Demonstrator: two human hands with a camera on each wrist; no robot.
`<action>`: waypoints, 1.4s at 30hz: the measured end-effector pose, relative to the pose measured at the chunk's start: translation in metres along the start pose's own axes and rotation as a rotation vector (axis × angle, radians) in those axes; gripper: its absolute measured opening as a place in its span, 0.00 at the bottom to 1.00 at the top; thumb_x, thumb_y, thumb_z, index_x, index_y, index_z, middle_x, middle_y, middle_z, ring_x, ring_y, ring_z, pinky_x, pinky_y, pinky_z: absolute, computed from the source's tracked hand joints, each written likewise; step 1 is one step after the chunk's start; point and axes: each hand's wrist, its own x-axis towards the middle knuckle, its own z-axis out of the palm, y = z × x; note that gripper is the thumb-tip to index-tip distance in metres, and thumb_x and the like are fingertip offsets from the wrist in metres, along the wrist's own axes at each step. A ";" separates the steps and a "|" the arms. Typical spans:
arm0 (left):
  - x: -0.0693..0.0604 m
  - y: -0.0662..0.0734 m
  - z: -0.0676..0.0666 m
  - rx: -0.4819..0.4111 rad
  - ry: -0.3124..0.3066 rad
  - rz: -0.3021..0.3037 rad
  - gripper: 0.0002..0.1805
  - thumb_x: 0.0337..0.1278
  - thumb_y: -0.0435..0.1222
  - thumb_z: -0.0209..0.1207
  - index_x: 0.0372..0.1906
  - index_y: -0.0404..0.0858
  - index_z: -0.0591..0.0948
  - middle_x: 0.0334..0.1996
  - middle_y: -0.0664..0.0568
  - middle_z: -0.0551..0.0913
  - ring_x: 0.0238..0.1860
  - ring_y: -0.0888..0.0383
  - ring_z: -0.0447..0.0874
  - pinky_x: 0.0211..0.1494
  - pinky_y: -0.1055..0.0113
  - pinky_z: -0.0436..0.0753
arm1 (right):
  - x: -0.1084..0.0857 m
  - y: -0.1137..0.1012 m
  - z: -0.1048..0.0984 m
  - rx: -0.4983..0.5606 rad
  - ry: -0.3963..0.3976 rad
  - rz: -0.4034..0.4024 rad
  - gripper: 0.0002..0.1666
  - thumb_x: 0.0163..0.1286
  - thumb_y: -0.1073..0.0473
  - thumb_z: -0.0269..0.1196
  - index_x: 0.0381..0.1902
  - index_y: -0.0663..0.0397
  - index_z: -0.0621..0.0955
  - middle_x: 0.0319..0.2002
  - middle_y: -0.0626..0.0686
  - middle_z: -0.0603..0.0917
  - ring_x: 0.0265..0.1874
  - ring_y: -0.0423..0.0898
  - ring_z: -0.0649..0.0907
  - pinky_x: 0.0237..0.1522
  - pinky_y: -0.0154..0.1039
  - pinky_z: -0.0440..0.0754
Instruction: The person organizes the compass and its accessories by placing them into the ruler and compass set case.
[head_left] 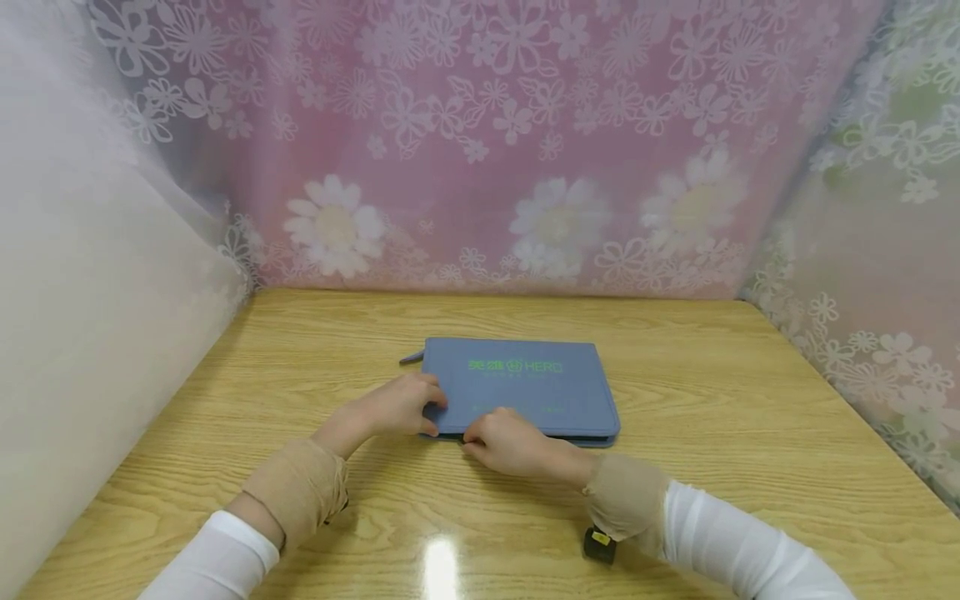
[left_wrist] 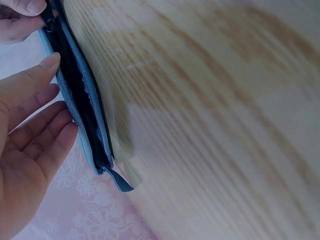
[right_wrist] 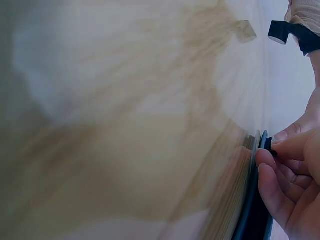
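Note:
A flat blue zip case point(head_left: 525, 392) with green lettering lies on the table, its zip along the near side partly undone. My right hand point(head_left: 510, 443) pinches the small black zip pull point(left_wrist: 48, 17) at the middle of that side. At the case's near left corner is my left hand point(head_left: 399, 405), its fingers resting on the cover. In the left wrist view its thumb touches the edge of the zip tape point(left_wrist: 80, 127), fingers loosely extended. A dark gap shows between the two zip edges. From the far left corner sticks out a blue end tab point(head_left: 412, 358).
The case rests on a wood-grain table point(head_left: 712, 375). Flowered curtains point(head_left: 450, 167) stand behind it and along both sides. Each wrist has a beige wrap; a small black camera point(head_left: 599, 546) hangs under the right one.

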 end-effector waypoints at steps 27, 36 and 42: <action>-0.007 -0.012 -0.009 -0.104 -0.080 0.063 0.21 0.41 0.23 0.63 0.48 0.31 0.81 0.43 0.46 0.77 0.47 0.50 0.75 0.50 0.59 0.75 | 0.027 -0.017 0.013 0.029 0.005 0.034 0.13 0.64 0.63 0.61 0.19 0.53 0.80 0.12 0.41 0.70 0.10 0.31 0.64 0.16 0.24 0.62; -0.007 -0.016 -0.006 -0.107 -0.049 0.103 0.21 0.40 0.22 0.63 0.47 0.32 0.82 0.42 0.48 0.77 0.44 0.52 0.76 0.47 0.62 0.76 | 0.038 -0.026 0.015 -0.009 0.017 0.085 0.12 0.63 0.60 0.62 0.19 0.53 0.82 0.11 0.42 0.73 0.08 0.32 0.64 0.14 0.24 0.61; -0.006 -0.015 -0.006 -0.110 -0.041 0.118 0.18 0.43 0.23 0.63 0.45 0.33 0.82 0.41 0.48 0.77 0.43 0.52 0.77 0.45 0.64 0.77 | 0.043 -0.030 0.019 -0.067 0.052 0.112 0.14 0.62 0.59 0.64 0.16 0.52 0.79 0.10 0.43 0.70 0.09 0.34 0.66 0.15 0.26 0.63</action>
